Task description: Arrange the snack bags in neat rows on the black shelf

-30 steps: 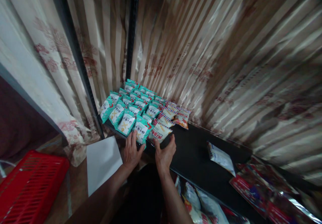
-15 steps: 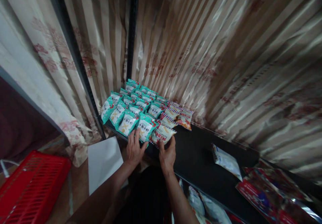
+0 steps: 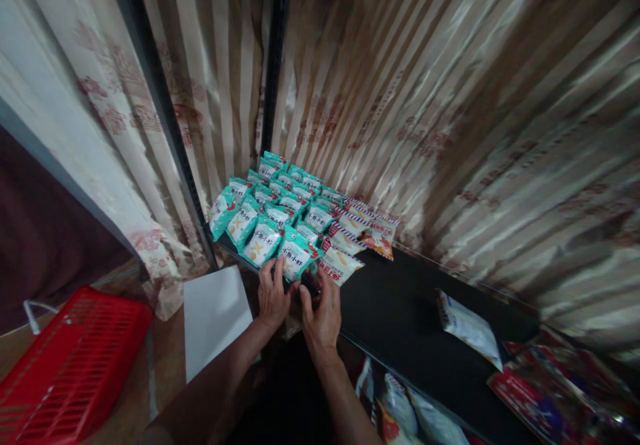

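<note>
Rows of teal-and-white snack packets [image 3: 266,240] lean together at the left end of a black shelf [image 3: 395,305]. My left hand [image 3: 273,298] is at the front row, its fingertips against the lower left of the front teal packet [image 3: 296,256]. Its thumb is apart from the fingers. My right hand [image 3: 323,315] is just to the right, thumb and fingers spread, fingertips by the lower left edge of a cream snack packet [image 3: 342,264]. Between the two hands a dark gap shows below the packets. More cream packets with striped edges [image 3: 346,237] stand behind.
A white-and-blue packet [image 3: 470,325] lies farther right on the shelf, before red foil bags [image 3: 545,385]. More packets [image 3: 400,405] are on a lower level. A red basket [image 3: 75,358] and white board [image 3: 216,318] are at left. A pleated curtain [image 3: 400,98] hangs behind.
My right hand has moved left and down from the cream packet's right side to its lower left. That packet now leans farther right. The view has shifted slightly.
</note>
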`<state>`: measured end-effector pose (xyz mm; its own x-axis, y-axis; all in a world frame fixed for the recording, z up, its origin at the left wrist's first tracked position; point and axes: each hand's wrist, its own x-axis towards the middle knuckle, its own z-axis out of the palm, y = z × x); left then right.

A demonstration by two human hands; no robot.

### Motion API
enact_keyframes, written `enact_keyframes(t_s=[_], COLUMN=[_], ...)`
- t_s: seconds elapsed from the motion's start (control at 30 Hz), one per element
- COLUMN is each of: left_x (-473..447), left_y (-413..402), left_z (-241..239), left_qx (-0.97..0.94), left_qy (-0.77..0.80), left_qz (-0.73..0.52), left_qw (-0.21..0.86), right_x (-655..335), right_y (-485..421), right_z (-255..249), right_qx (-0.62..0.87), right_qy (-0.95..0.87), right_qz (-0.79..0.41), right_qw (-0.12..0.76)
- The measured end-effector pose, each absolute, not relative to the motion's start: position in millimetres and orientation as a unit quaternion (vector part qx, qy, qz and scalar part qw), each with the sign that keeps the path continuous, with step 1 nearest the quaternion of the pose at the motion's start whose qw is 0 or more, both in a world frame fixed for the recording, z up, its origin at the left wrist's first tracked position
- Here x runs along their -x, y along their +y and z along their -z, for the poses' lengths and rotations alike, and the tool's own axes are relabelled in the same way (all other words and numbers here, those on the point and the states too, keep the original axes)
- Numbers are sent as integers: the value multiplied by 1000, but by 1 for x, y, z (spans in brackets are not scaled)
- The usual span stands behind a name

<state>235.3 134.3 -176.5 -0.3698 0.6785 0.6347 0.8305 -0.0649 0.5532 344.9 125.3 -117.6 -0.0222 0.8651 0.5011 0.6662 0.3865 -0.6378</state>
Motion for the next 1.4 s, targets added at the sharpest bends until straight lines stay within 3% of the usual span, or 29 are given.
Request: enact_keyframes(t_s=[0.23, 0.5, 1.1, 1.4], left_x=[-229, -187, -175, -188], left_y=[124, 130, 164, 173], left_z=[186, 185, 186, 169], left_qx=[580, 490, 538, 581], left_qy=[-646, -688, -659, -677], left_qz=[492, 531, 510, 437], left_qw=[60, 74, 124, 113], right_x=[-319, -314, -308, -307], right_y=[149, 153, 162, 168], right_z=[121, 119, 98, 105], right_qx=[599, 602, 636, 606], right_qy=[-711, -722, -724, -729], right_qz=[-115, -104, -112, -110], right_qw=[350, 325, 243, 299])
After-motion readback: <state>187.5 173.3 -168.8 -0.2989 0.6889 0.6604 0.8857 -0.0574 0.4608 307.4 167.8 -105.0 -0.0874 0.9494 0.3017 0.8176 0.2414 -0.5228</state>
